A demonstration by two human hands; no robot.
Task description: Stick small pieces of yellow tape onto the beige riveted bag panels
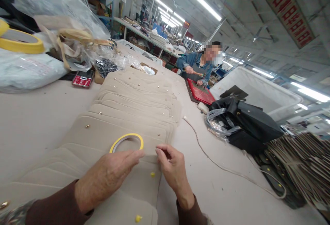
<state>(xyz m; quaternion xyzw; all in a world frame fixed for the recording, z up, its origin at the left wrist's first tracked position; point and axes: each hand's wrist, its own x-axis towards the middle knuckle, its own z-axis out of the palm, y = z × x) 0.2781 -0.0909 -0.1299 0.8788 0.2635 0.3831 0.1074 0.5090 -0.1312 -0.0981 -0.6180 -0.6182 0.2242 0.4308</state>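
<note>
Though near panel edges [157, 180], hands [110, 170] apart.

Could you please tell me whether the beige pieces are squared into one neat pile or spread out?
Spread out: the beige pieces overlap in a staggered run along the table, with many edges showing.

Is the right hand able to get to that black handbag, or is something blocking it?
Probably yes, with a stretch. Between the right hand and the black handbag I see just open table and a thin cord lying flat, which shouldn't stop it.
</note>
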